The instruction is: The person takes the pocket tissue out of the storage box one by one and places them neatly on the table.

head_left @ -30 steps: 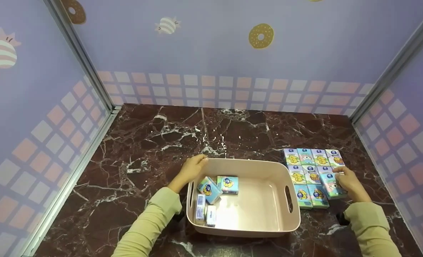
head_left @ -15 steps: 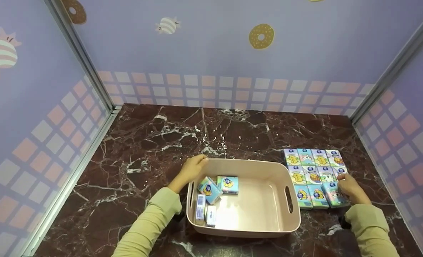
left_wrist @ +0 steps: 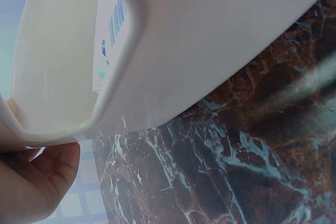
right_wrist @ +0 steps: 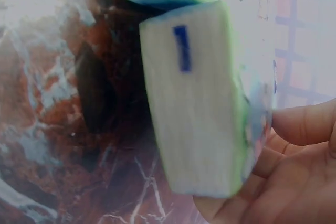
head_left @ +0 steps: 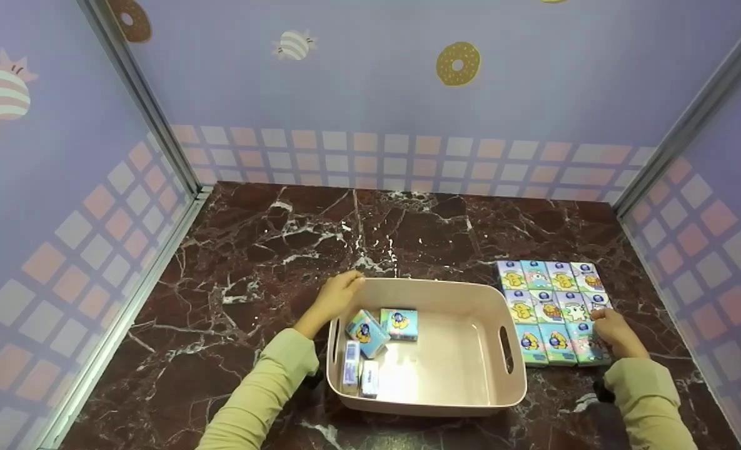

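A beige plastic bin [head_left: 433, 409] stands on the dark marble surface. My left hand [head_left: 336, 297] holds its back left corner at the rim; in the left wrist view, the curled fingers [left_wrist: 60, 166] lie against the rim beside the handle hole. Several small tissue packs lie inside, among them a tilted blue one [head_left: 367, 334]. At the right, tissue packs with cartoon prints form a block of three rows [head_left: 548, 306]. My right hand [head_left: 617, 334] pinches the front right tissue pack [right_wrist: 189, 108], thumb on its printed face and fingers at its side.
Reddish-brown marble [head_left: 270, 244] with white veins spreads behind and left of the bin. Purple walls with printed squares [head_left: 365, 147] enclose the back and both sides. The block of packs sits close to the bin's right handle hole [head_left: 506, 349].
My right hand has lowered the blue tissue pack toward the front and straightened it into the front row's right end. The left hand and bin have stayed put.
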Tool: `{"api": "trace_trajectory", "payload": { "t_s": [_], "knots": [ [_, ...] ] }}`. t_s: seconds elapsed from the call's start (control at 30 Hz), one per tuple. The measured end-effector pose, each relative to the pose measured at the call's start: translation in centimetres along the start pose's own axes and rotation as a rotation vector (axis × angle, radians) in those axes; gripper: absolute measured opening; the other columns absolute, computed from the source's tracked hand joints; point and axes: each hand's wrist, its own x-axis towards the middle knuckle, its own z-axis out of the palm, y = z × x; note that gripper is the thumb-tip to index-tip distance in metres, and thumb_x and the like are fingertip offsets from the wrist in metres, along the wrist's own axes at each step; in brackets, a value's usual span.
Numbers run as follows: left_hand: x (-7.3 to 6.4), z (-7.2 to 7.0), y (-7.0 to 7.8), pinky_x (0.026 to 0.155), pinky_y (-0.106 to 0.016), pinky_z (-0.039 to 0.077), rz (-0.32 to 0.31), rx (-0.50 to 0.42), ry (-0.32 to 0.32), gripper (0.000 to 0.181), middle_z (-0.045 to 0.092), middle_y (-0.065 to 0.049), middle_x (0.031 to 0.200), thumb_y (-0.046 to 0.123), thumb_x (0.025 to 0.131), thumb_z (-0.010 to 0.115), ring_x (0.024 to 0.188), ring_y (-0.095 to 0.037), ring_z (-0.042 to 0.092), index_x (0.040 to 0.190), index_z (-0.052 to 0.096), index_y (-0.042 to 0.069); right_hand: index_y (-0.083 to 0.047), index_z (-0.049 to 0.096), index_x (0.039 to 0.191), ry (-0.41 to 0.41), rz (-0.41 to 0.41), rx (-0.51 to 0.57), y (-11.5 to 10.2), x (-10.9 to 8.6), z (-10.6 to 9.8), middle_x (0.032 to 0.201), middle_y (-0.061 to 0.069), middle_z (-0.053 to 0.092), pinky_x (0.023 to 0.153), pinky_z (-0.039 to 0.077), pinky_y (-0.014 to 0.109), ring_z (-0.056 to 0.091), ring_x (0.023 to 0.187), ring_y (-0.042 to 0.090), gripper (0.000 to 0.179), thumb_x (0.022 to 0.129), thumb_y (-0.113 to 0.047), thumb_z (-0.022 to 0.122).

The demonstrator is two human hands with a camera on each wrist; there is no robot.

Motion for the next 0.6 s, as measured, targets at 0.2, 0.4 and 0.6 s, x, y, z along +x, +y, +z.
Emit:
{"api": "trace_trajectory", "payload": {
  "t_s": [0.2, 0.4, 0.6],
  "knots": [
    [0.01, -0.03, -0.05, 0.069, -0.035, 0.043, -0.002, -0.005, 0.0, 0.021, 0.061, -0.007, 0.077, 0.022, 0.09, 0.046, 0.069, -0.018, 0.051, 0.092, 0.061, 0.007, 0.017, 0.03, 0.113, 0.055, 0.01, 0.014, 0.19, -0.23, 0.09, 0.107, 0.031, 0.035, 0.061, 0.037, 0.028, 0.041, 0.079, 0.027, 0.041, 0.079, -0.003, 0.039],
    [-0.01, -0.04, 0.0, 0.069, -0.035, 0.043, 0.0, -0.006, 0.016, 0.02, 0.062, -0.007, 0.079, 0.021, 0.09, 0.047, 0.07, -0.019, 0.052, 0.09, 0.062, 0.007, 0.014, 0.027, 0.12, 0.038, 0.055, 0.106, 0.07, -0.53, -0.01, 0.103, 0.026, 0.041, 0.063, 0.047, 0.033, 0.051, 0.082, 0.023, 0.046, 0.083, -0.009, 0.043],
    [-0.07, 0.09, 0.0, 0.072, -0.038, 0.044, -0.004, 0.003, 0.019, 0.02, 0.064, -0.009, 0.084, 0.021, 0.09, 0.047, 0.075, -0.022, 0.056, 0.091, 0.062, 0.007, 0.013, 0.025, 0.124, 0.024, 0.066, 0.142, -0.03, -0.7, 0.02, 0.102, 0.024, 0.043, 0.064, 0.048, 0.034, 0.053, 0.077, 0.019, 0.049, 0.086, -0.013, 0.042]
  ]
}}
